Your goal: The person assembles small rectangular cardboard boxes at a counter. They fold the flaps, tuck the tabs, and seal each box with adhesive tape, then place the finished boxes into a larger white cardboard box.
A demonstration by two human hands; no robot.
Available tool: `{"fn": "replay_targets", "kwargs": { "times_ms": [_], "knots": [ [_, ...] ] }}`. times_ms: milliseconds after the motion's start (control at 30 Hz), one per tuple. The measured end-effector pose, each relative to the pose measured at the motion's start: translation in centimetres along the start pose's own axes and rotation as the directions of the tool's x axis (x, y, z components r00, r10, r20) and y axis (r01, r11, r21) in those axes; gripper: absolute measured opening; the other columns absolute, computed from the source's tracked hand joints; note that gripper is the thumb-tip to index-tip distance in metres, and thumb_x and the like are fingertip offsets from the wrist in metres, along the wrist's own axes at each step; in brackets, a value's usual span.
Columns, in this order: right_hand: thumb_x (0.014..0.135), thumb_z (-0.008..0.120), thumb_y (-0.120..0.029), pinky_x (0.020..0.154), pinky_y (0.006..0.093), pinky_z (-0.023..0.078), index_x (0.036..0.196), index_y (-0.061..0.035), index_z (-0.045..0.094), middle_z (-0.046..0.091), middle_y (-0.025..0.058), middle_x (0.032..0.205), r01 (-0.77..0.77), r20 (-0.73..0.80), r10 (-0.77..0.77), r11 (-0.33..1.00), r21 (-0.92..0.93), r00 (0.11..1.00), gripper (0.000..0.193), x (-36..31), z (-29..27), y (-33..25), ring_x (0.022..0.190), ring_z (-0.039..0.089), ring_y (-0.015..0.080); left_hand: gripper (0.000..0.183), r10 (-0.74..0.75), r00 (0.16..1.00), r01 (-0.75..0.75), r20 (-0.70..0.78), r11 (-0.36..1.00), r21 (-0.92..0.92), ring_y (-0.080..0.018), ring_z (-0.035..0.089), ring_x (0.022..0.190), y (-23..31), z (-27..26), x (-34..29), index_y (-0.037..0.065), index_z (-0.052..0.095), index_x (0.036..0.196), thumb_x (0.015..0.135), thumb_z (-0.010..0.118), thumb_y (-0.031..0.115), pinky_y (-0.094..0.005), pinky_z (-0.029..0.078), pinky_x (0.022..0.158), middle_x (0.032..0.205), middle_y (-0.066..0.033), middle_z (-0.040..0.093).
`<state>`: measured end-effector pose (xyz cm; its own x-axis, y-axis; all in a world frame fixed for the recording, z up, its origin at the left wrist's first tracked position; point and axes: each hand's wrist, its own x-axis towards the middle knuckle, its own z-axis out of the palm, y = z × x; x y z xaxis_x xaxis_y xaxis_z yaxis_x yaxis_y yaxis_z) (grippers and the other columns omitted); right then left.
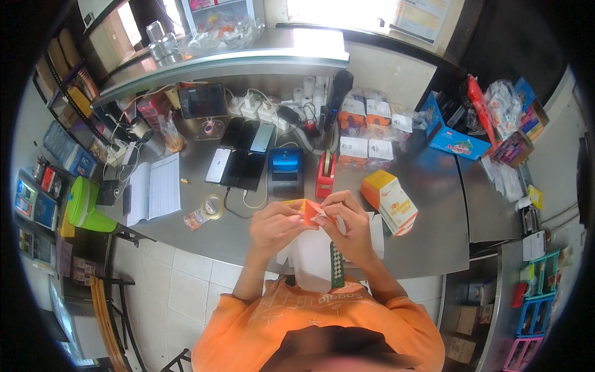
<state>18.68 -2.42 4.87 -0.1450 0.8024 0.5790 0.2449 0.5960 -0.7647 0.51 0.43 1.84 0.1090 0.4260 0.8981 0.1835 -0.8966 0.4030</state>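
My left hand [274, 224] and my right hand [347, 223] meet above the front of a steel counter [434, 186], both pinching a small orange and white folded carton [312, 211]. White paper sheets [310, 254] lie under my hands, and a green patterned strip [336, 265] hangs below the right hand. An orange and white box [390, 201] lies just right of my right hand.
Several phones [242, 158] lie flat behind my hands beside a small card terminal [285, 170] and a red tape dispenser [325, 177]. An open ledger [154, 188], tape roll [212, 206] and green container [83, 204] sit left. Stacked boxes [365, 133] and a blue carton [449, 133] stand right.
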Motion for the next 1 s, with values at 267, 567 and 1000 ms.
{"fn": "replay_targets", "kwargs": {
  "times_ms": [267, 567, 1000],
  "knots": [
    [0.076, 0.072, 0.003, 0.074, 0.0340, 0.051, 0.093, 0.0043, 0.067, 0.060, 0.0121, 0.098, 0.200, 0.104, -0.185, 0.967, -0.157, 0.977, 0.017, 0.4, -0.8, -0.4, 0.085, 0.061, 0.0262, 0.070, 0.020, 0.994, -0.021, 0.104, 1.000, 0.003, -0.0225, 0.070, 0.077, 0.2, -0.4, 0.0, 0.013, 0.056, 0.124, 0.063, 0.088, -0.002, -0.0441, 0.062, 0.082, 0.086, -0.0118, 0.069],
    [0.079, 0.064, 0.001, 0.074, 0.0423, 0.053, 0.107, 0.0022, 0.059, 0.056, 0.0116, 0.101, 0.145, 0.255, -0.050, 0.919, -0.367, 0.966, 0.028, -1.1, -0.5, -0.4, 0.092, 0.062, 0.0306, 0.050, -0.308, 0.935, 0.284, 0.177, 0.947, 0.146, -0.0199, 0.068, 0.074, 1.7, -0.1, 0.5, 0.005, 0.068, 0.112, 0.064, 0.083, -0.003, -0.0284, 0.057, 0.068, 0.083, -0.0066, 0.071],
    [0.088, 0.060, -0.007, 0.079, 0.0398, 0.052, 0.109, 0.0060, 0.066, 0.069, 0.0234, 0.096, -0.282, -0.335, 0.190, 0.926, -0.252, 0.923, 0.025, 1.3, -5.2, 5.9, 0.087, 0.069, 0.0333, 0.024, -0.073, 0.897, -0.058, 0.436, 0.958, 0.280, -0.0215, 0.064, 0.111, 1.9, -1.4, 1.0, 0.011, 0.076, 0.099, 0.078, 0.068, 0.006, -0.0482, 0.036, 0.113, 0.107, 0.0002, 0.072]
  ]
}}
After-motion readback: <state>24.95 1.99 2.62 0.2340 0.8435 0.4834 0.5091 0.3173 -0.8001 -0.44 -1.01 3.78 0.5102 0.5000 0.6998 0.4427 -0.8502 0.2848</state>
